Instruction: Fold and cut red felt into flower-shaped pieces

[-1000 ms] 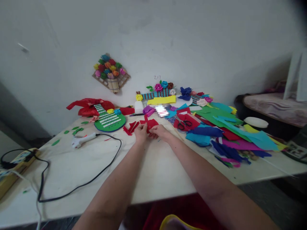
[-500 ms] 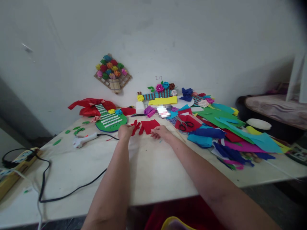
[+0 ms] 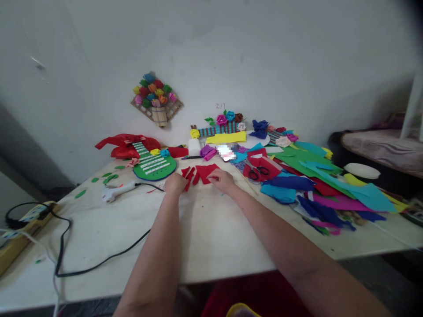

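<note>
My left hand (image 3: 175,183) is closed at the left end of several cut red paper strips (image 3: 189,177), with its fingertips on one of them. Right of the strips lies a wider piece of red paper (image 3: 205,172), flat on the table. My right hand (image 3: 222,179) has its fingers curled together at the lower right edge of this piece, and they partly cover it. Beyond my left hand lies a green guitar-shaped craft (image 3: 155,165) with white strips. A white glue gun (image 3: 119,191) rests to the left of that hand.
Black-handled scissors (image 3: 257,171) lie on red paper right of my right hand. Coloured paper sheets (image 3: 307,165) cover the right side of the table. A black cord (image 3: 109,257) runs across the left side to a power strip (image 3: 29,224). Green paper leaves (image 3: 110,178) lie scattered at left.
My left hand has shifted slightly with the red strips, which are now spread more apart. My right hand's fingers have drawn together over the red piece. The view has shifted a little.
</note>
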### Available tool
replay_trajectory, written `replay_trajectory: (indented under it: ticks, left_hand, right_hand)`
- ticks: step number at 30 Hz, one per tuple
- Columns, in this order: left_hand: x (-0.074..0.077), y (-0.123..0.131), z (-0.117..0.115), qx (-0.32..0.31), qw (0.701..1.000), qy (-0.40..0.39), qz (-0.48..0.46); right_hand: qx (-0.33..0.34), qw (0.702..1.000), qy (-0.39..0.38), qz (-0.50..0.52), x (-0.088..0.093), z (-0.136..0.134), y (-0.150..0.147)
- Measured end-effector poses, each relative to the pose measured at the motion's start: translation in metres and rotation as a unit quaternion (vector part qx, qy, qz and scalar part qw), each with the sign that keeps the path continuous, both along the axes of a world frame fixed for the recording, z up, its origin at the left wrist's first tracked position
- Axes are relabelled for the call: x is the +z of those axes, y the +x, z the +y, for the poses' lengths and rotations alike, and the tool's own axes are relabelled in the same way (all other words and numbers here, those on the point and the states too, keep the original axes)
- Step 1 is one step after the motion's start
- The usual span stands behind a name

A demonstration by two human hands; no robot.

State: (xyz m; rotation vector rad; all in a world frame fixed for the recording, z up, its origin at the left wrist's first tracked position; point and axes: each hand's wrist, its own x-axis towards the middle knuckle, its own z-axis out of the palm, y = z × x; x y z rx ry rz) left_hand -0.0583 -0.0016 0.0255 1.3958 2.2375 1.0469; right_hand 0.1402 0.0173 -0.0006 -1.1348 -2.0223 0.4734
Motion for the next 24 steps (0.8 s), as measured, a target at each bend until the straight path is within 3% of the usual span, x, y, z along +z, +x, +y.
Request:
replay_trajectory:
  ticks: [2, 6, 15, 17, 21, 24]
  left_hand:
    - [0.005, 0.005, -0.004, 0.024, 0.994, -0.072, 0.077]
    - [0.014, 0.013, -0.01, 0.019, 0.982, -0.112, 0.15]
    - [0.017, 0.0, -0.01, 0.057, 0.984, 0.002, 0.172]
    - [0.014, -0.004, -0.01, 0.039, 0.981, 0.031, 0.189]
    - [0.01, -0.006, -0.007, -0.022, 0.974, -0.005, 0.227]
    - [0.008, -0.01, -0.006, 0.005, 0.979, 0.015, 0.203]
  right_hand:
    - [0.008, 0.996, 0.061, -0.06, 0.001, -0.003, -0.001]
    - [0.051, 0.986, 0.07, -0.142, -0.002, -0.005, -0.003]
    - [0.05, 0.98, 0.053, -0.187, -0.007, -0.002, -0.002]
    - [0.048, 0.979, 0.045, -0.193, -0.006, -0.003, -0.002]
    - [0.046, 0.975, 0.038, -0.214, -0.005, -0.004, -0.003]
    - [0.047, 0.974, 0.041, -0.217, -0.004, -0.006, -0.004]
